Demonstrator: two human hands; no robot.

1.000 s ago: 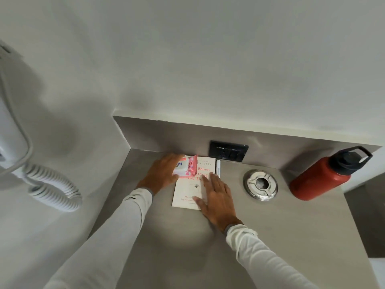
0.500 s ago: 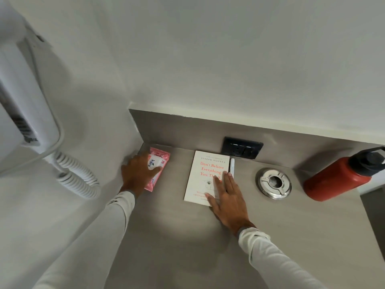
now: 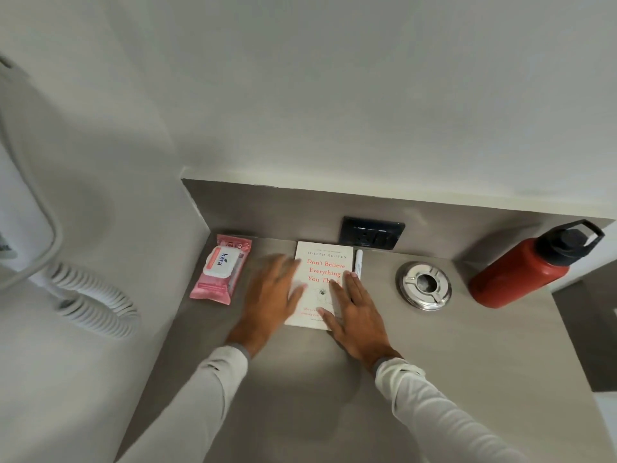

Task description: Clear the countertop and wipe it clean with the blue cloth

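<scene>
A white book [image 3: 325, 262] with red title lettering lies on the grey countertop [image 3: 467, 362] against the back wall. My right hand [image 3: 355, 312] rests flat on the book's lower right part, fingers spread. My left hand [image 3: 272, 295], blurred, is open at the book's left edge, its fingertips over the cover. A pink wipes packet [image 3: 222, 269] lies apart in the back left corner. A white pen [image 3: 359, 264] lies along the book's right edge. No blue cloth is in view.
A round metal ashtray [image 3: 424, 285] sits right of the book. A red bottle [image 3: 524, 272] with a black cap leans at the far right. A black socket plate [image 3: 372, 232] is on the backsplash. A white wall-mounted device with a coiled cord [image 3: 93, 305] hangs at left.
My left hand carried the pink packet from the book to the back left corner, let it go, and has come back to the book's left edge. My right hand stayed on the book.
</scene>
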